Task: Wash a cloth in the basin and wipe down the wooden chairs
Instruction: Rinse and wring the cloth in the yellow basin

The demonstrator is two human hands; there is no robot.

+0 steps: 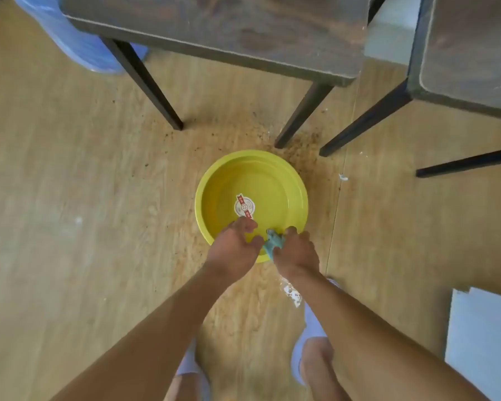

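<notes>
Head view, looking straight down: a yellow basin (251, 198) sits on the wood-grain floor (70, 183), and a round white-and-red sticker (244, 206) lies on its bottom, its print too small to read. Both hands meet over the basin's near rim. The right hand (295, 253) is curled tight around a small teal cloth (272, 241), which bunches out between the two hands above the near wall. The left hand (235, 244) has its fingers bent and loosely spread beside the cloth; whether it grips the cloth I cannot tell. Two dark wooden chairs (229, 33) (469, 53) stand beyond, their black legs coming down just past the basin's far rim. Bare floor lies open to the left; a pale board (480, 342) fills the lower right corner.
</notes>
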